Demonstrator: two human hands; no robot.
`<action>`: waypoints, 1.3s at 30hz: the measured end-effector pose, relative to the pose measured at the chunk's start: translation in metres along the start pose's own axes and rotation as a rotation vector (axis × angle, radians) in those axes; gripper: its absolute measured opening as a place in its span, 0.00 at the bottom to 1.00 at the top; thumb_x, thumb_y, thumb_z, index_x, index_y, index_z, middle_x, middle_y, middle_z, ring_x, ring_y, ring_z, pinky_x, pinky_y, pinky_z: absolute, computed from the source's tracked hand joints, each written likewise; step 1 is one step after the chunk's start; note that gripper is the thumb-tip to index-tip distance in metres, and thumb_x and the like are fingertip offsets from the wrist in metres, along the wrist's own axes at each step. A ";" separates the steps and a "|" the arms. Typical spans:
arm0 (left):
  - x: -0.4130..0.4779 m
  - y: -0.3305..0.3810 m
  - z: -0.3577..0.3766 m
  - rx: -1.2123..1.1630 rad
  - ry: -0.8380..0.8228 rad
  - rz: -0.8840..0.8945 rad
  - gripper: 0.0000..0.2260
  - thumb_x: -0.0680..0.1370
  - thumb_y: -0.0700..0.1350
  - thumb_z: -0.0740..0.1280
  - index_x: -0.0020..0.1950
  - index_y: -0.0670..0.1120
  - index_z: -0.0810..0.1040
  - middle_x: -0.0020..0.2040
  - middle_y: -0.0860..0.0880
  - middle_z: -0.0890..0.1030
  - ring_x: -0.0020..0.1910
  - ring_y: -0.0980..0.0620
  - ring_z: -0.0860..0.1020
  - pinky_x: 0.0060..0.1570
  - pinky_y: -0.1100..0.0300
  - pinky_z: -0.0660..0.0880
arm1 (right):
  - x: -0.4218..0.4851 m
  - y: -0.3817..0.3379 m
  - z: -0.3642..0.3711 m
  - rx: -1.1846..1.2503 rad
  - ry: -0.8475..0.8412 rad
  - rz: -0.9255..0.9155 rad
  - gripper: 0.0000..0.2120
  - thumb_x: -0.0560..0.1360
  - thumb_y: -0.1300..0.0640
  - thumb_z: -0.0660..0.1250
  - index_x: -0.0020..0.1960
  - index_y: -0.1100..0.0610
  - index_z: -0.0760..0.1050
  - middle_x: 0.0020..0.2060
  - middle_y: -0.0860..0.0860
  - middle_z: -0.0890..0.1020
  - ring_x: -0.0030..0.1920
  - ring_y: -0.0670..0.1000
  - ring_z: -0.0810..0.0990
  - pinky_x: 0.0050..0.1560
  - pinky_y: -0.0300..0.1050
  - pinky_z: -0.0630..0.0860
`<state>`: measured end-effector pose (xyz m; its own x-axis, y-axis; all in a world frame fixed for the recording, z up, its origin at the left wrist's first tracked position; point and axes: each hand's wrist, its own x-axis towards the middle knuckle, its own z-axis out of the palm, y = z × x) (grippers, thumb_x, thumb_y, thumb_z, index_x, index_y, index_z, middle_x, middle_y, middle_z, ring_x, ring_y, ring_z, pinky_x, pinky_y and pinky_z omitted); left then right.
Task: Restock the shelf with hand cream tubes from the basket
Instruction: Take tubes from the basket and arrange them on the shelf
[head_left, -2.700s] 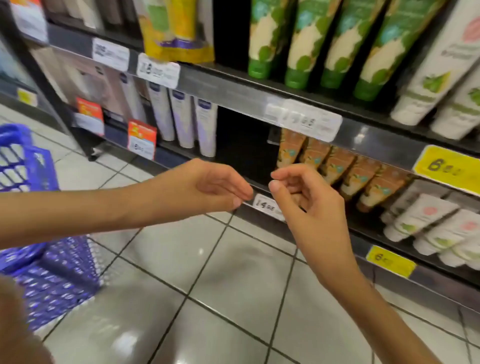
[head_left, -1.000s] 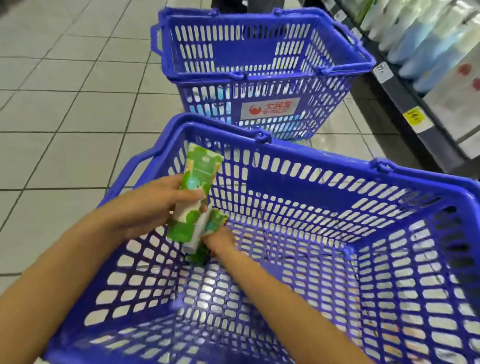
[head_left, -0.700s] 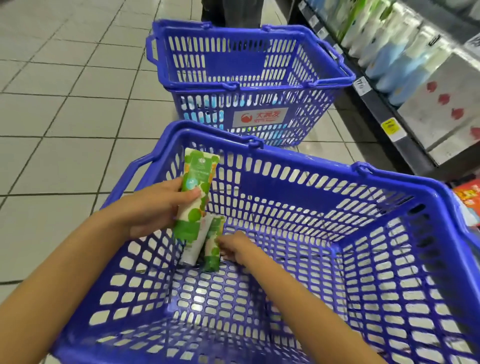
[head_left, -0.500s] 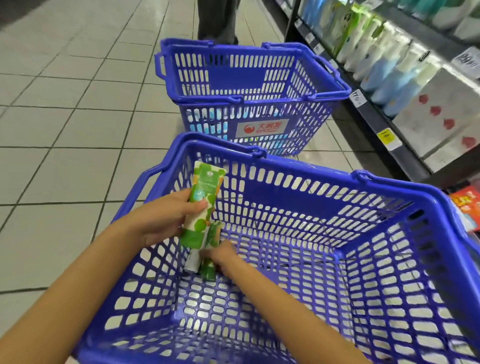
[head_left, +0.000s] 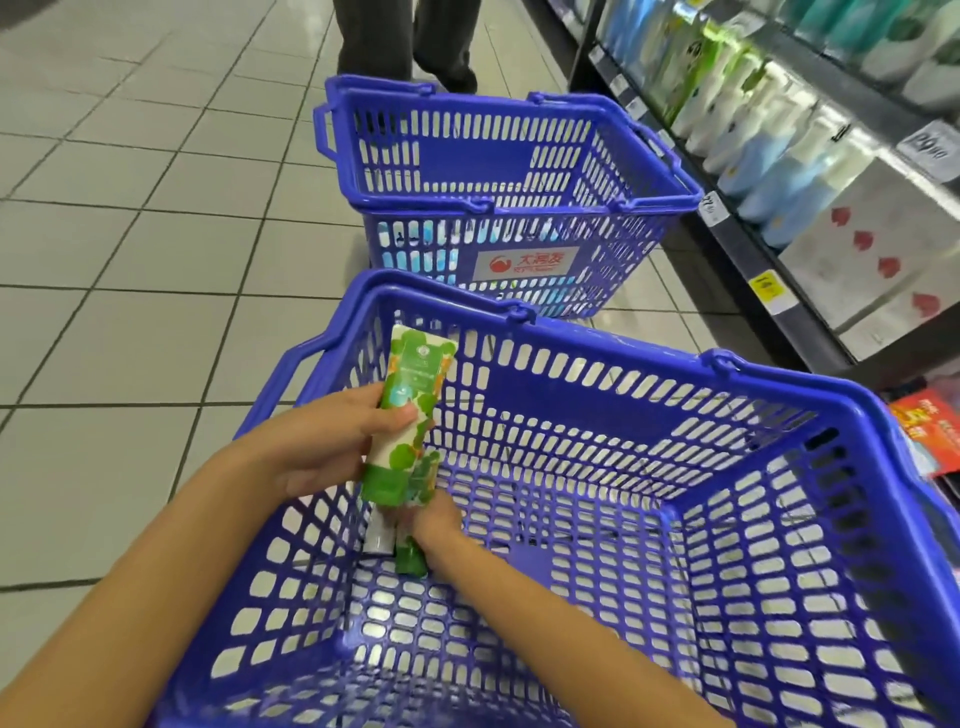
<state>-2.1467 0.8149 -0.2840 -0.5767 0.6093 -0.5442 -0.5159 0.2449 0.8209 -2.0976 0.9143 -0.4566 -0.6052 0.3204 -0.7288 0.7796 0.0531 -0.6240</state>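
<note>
A green-and-white hand cream tube (head_left: 410, 410) is standing nearly upright, cap end down, above the far-left corner of the near basket (head_left: 597, 410), with its crimped top rising just over the rim. The left hand (head_left: 327, 447) is gripping it round the middle, the thumb lying across the front and the forearm coming in over the basket's left edge. Just below it, two lower tubes (head_left: 410, 558) (one showing a white end, the other a green one) are resting at the bottom against the left wall. The right hand (head_left: 439, 522) is reaching down with its back upward and its fingers curling onto them, though the grip is partly hidden. That is making three tubes, as far as can be counted. A far basket (head_left: 493, 171), also blue, is sitting on the tiled floor (head_left: 130, 260) just beyond. Along the right, a shelf (head_left: 743, 244) is carrying rows of bottles (head_left: 769, 156), and a person's legs (head_left: 395, 36) are standing past the far basket.
</note>
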 end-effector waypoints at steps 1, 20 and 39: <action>0.001 -0.001 -0.001 0.000 0.012 0.008 0.09 0.78 0.42 0.60 0.56 0.51 0.73 0.53 0.47 0.80 0.51 0.48 0.79 0.46 0.53 0.76 | 0.001 -0.001 0.000 0.011 0.026 0.010 0.17 0.71 0.54 0.70 0.57 0.59 0.75 0.54 0.55 0.80 0.47 0.52 0.76 0.47 0.43 0.75; -0.005 -0.014 0.060 0.118 -0.138 0.136 0.11 0.76 0.51 0.59 0.58 0.56 0.70 0.42 0.51 0.81 0.41 0.52 0.78 0.37 0.57 0.74 | -0.125 -0.029 -0.163 0.520 -0.194 -0.262 0.09 0.75 0.48 0.65 0.47 0.52 0.68 0.27 0.50 0.78 0.24 0.48 0.77 0.26 0.40 0.76; -0.084 -0.081 0.573 0.221 -1.294 0.357 0.14 0.71 0.48 0.69 0.56 0.52 0.76 0.48 0.52 0.84 0.45 0.60 0.82 0.39 0.68 0.77 | -0.494 0.268 -0.418 0.917 0.723 -0.501 0.21 0.72 0.52 0.62 0.61 0.59 0.67 0.40 0.55 0.75 0.36 0.52 0.76 0.39 0.43 0.77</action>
<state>-1.6933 1.1761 -0.2052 0.4086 0.8999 0.1522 -0.2827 -0.0338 0.9586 -1.5220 1.1658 -0.1459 -0.3490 0.9114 -0.2183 -0.0805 -0.2612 -0.9619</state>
